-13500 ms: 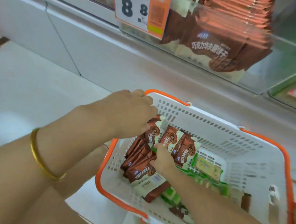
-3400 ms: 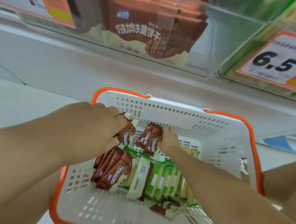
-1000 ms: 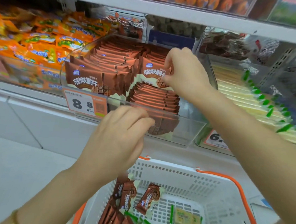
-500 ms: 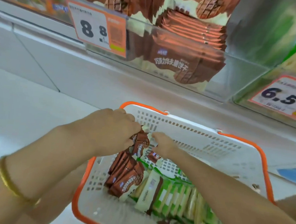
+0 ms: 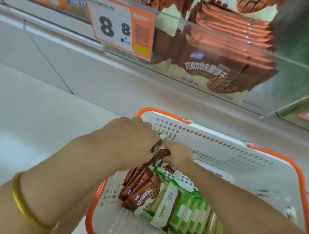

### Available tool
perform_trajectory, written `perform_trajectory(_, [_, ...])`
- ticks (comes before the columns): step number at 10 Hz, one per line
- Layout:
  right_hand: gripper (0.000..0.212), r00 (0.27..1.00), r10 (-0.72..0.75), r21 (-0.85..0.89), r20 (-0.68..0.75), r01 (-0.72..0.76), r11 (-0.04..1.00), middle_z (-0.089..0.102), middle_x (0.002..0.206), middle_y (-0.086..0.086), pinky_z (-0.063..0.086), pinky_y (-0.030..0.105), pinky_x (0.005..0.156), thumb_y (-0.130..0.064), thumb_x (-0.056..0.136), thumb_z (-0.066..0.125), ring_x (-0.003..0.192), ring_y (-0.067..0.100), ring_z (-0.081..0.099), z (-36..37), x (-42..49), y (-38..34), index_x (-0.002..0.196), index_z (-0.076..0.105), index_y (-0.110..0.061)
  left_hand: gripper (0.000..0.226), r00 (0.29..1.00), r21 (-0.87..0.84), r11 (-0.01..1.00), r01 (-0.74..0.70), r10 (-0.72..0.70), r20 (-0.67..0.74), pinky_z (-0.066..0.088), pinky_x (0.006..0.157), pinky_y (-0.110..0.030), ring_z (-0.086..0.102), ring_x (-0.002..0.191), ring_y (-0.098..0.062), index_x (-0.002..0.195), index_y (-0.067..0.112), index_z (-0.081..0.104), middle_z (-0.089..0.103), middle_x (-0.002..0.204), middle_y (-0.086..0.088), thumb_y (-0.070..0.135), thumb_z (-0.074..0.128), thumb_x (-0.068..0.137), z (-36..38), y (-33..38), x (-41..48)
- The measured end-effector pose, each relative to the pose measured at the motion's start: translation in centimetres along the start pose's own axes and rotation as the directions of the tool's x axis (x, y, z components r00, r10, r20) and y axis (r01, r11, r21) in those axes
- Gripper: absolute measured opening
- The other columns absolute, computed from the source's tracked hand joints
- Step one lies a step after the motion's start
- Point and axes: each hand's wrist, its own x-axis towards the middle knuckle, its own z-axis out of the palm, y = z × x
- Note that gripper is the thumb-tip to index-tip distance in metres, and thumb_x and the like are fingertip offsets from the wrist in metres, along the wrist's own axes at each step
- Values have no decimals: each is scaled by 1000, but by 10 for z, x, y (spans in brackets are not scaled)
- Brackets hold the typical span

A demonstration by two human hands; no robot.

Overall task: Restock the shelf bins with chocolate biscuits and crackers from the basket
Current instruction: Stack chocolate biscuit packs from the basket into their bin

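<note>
Both in the basket — your left hand curled on a biscuit pack, right hand pinching a second pack, likely bunching them for the bin above. Crackers lie alongside.

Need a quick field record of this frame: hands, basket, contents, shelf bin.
left hand: grips a chocolate biscuit pack at the basket's far-left corner
right hand: pinches a second pack beside it
basket: white, orange handles, below the shelf
contents: brown biscuit packs on the left, green cracker packs on the right
shelf bin: clear, holds stacked biscuit packs
price tag: reads 8 8
left wrist: gold bangle
</note>
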Motion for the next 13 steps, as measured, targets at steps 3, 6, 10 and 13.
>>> perform_trajectory(3, [20, 981, 60, 892, -186, 143, 429, 71, 79, -4, 44, 10, 50, -4, 79, 73, 60, 1, 62, -132, -148, 14, 90, 68, -20, 37, 980, -339, 932, -129, 67, -189, 46, 85, -29, 55, 99, -14, 122, 20, 51, 56, 118, 0, 37, 59, 91, -14, 4, 4])
perform_trajectory(6, [54, 715, -255, -176, -650, 185, 967, 66, 104, -8, 45, 35, 76, -59, 73, 60, 97, 20, 55, -228, -219, -1, 117, 61, -28, 8, 877, -366, 865, -343, 156, -455, 39, 56, -14, 54, 69, 3, 94, 26, 59, 56, 78, 10, 30, 63, 89, -63, 8, -35])
perform_trajectory(10, [25, 727, -6, 42, -687, 48, 998, 55, 92, -2, 45, 33, 75, -34, 79, 73, 86, 18, 53, -362, -143, -14, 90, 53, -23, 51, 267, -295, 844, -449, -188, -945, 37, 101, -28, 46, 116, -16, 133, 15, 46, 48, 123, 0, 18, 61, 83, -89, -9, -33])
perform_trajectory(13, [23, 692, 21, 54, -722, 26, 998, 61, 110, 1, 41, 29, 73, -30, 86, 68, 92, 17, 54, -372, -67, -7, 102, 56, -20, 47, 451, -79, 963, -257, 48, -891, 24, 97, -27, 46, 116, -21, 125, 18, 54, 57, 120, 2, 23, 50, 78, -74, -2, -10])
